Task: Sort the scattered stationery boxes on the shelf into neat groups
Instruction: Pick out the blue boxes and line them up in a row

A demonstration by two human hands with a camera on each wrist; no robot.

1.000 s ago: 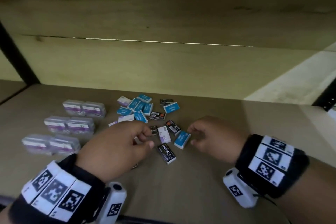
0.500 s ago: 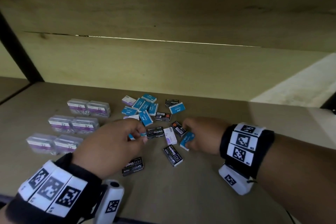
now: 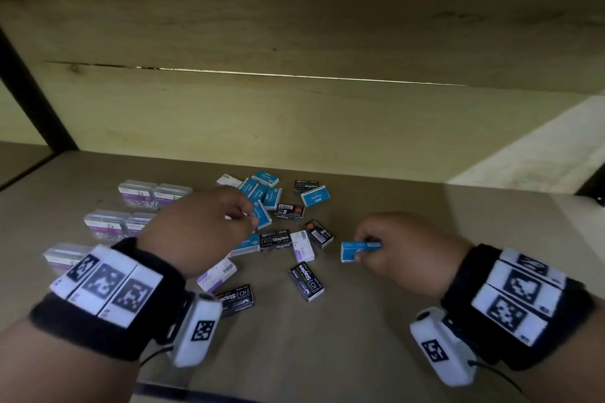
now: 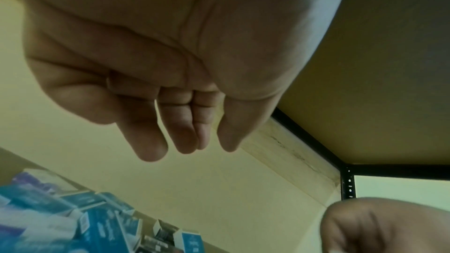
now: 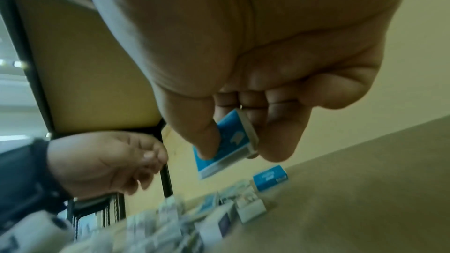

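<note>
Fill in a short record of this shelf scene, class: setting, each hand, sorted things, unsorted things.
setting: wooden shelf
left hand: empty, fingers loosely curled above the pile
right hand: pinches a blue box, lifted off the shelf
sorted: clear cases in paired rows at left
unsorted: blue boxes, black boxes and white boxes mixed in the middle

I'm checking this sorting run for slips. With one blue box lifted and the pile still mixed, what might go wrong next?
The right hand pinches the blue staple box by thumb and fingertips only, so it may slip. The empty left hand hovers low over the mixed pile, where its wrist could nudge the black staples box or the clear cases already lined up.
</note>
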